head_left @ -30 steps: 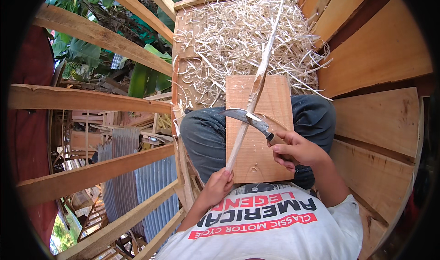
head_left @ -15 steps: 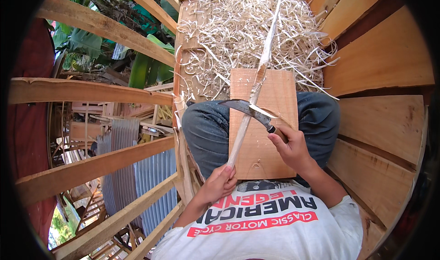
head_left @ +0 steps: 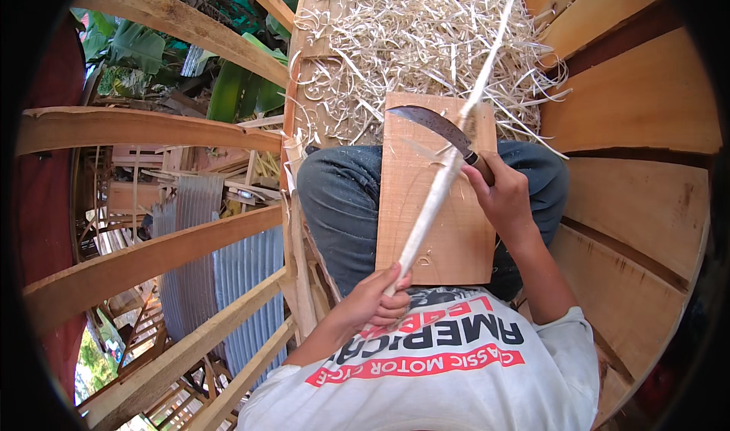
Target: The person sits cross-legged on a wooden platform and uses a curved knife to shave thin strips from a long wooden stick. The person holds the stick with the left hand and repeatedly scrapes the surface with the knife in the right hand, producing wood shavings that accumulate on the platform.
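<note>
Wrapped in my left hand is the near end of a long pale wooden stick, close to my shirt. From there it slants up and to the right, over a wooden board across my lap, with its far end above the shavings. My right hand is closed around the dark handle of a curved knife. The blade points left and crosses the stick near the board's far half. A thin pale sliver shows beside the stick, just below the blade.
Curly wood shavings are heaped on the plank floor beyond my knees. Slatted wooden rails stand at the left, with corrugated sheets and leaves outside them. A wall of broad planks runs close along my right side.
The knife and my right hand have moved farther along the stick, away from me. The stick's far end has swung right, and my left hand has shifted slightly right.
</note>
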